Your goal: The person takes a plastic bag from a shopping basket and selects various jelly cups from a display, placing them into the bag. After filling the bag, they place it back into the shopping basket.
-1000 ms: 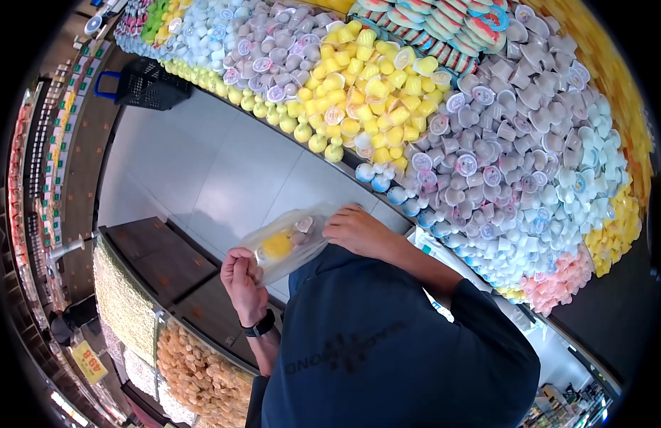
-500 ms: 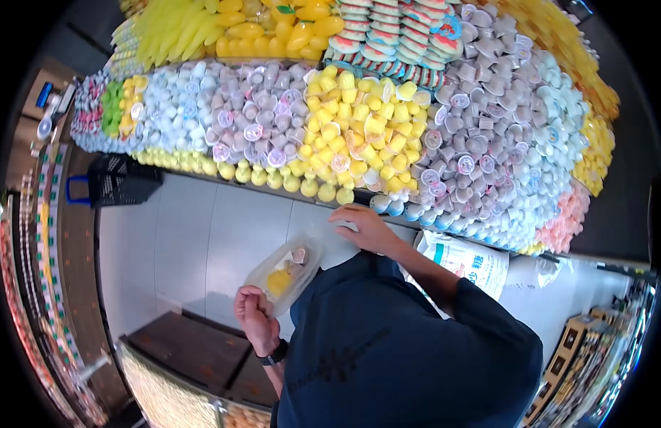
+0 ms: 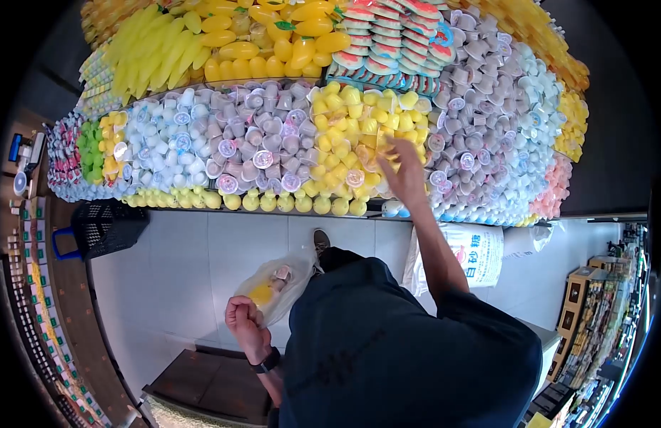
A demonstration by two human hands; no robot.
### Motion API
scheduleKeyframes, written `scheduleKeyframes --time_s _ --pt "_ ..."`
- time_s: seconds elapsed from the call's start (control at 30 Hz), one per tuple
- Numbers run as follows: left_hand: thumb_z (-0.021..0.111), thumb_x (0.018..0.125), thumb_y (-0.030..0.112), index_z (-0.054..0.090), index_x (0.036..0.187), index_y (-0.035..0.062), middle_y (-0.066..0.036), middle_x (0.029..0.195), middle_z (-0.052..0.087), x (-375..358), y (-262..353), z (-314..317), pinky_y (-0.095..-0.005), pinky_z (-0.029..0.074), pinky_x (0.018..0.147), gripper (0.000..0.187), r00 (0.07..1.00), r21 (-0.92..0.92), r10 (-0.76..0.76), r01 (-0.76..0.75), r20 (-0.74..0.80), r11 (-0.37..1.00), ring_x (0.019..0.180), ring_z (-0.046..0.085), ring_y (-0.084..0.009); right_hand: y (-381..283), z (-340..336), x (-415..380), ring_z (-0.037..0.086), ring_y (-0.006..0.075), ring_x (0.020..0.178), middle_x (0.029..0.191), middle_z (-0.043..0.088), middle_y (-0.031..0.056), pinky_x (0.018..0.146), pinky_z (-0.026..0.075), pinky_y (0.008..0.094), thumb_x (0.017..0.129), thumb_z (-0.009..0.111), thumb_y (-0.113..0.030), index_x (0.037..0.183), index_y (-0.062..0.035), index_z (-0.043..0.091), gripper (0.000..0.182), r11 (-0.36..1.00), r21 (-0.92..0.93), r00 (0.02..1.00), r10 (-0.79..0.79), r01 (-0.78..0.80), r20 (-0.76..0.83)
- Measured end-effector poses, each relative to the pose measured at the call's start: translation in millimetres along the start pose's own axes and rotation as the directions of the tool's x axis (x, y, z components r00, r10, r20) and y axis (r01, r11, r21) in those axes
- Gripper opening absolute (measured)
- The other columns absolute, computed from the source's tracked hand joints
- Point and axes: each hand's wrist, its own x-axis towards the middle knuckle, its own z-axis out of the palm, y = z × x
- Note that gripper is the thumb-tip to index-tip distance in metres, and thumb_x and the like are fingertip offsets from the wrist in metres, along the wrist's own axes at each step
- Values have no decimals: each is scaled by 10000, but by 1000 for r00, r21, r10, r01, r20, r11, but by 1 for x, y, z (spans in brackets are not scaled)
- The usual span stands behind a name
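Note:
A clear plastic bag (image 3: 291,285) with a few yellow and pale cups in it hangs from my left hand (image 3: 246,324), whose fingers are closed on its edge. Reaching over the yellow jelly cups (image 3: 344,143), my right hand (image 3: 404,165) is at the right part of that pile, with its thumb and fingers apart and nothing seen between them. Grey-lilac cups (image 3: 255,132) lie left of the yellow ones, and more grey-lilac cups (image 3: 476,107) lie to the right.
A row of round yellow-green items (image 3: 284,203) lines the display's front edge. A black basket (image 3: 105,228) with a blue handle stands on the floor at left. A white printed sack (image 3: 480,253) lies below the display at right. A dark cabinet (image 3: 209,385) is at lower left.
My right hand has moved up and right from the display's front edge to over the yellow cups. My left hand, still holding the bag, is slightly lower and further left. The view has shifted.

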Motion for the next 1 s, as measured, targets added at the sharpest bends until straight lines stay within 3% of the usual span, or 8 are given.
scheduleKeyframes --time_s 0.23,0.5,0.57,0.67,0.73,0.77,0.87,1.0 --pt "479 961 41 556 813 74 76 579 329 14 27 -6 -201 151 433 171 996 73 88 -86 -32 994 480 229 -7 37 3 93 613 358 926 1077 579 160 791 511 418 781 729 -88 1235 -47 567 484 946 -292 981 -172 138 -94" --pt "487 948 47 558 810 80 71 607 352 43 45 8 -201 172 439 159 994 65 111 -112 19 992 503 261 -11 87 23 103 620 374 962 1142 595 171 795 510 436 770 695 -47 1169 -45 576 416 882 -470 999 -24 35 28" --pt "515 904 48 589 785 101 72 648 407 52 46 6 -208 224 461 150 995 96 95 -91 -39 991 550 334 -20 82 17 95 667 245 763 1076 640 131 731 525 390 814 695 -45 1195 -69 589 397 932 -333 969 -201 144 -141" --pt "483 924 21 598 821 81 77 619 373 58 62 10 -210 208 465 166 997 59 53 -56 51 997 523 298 -20 -3 7 83 631 142 714 1008 648 92 667 521 291 857 691 -66 1162 -35 624 314 983 94 987 158 -156 -15" --pt "462 939 6 592 833 60 75 607 366 65 60 3 -202 191 455 176 993 -2 47 -47 104 999 509 275 -12 -61 23 60 619 122 776 992 642 76 688 509 267 874 667 -38 1177 -36 617 308 888 359 953 224 -286 205" --pt "456 947 9 581 837 55 68 607 372 68 65 -1 -201 193 449 173 993 22 47 -49 105 999 503 270 -14 -111 63 22 609 126 831 1013 635 68 704 504 263 859 662 -13 1177 -43 615 323 756 599 909 -15 -262 416" --pt "443 955 6 568 840 45 60 603 376 72 68 -2 -200 188 438 174 989 10 30 -31 145 999 493 259 -15 -169 119 -20 628 182 812 955 611 78 675 510 287 806 705 -73 1083 -45 642 285 764 617 631 -389 -186 672" --pt "422 963 -6 563 839 35 59 598 371 74 76 -8 -202 173 427 191 983 -19 25 -22 184 1000 480 237 -13 -189 179 -78 666 188 810 995 628 103 731 546 302 852 672 -75 1166 -25 609 324 812 514 499 -335 -279 800"
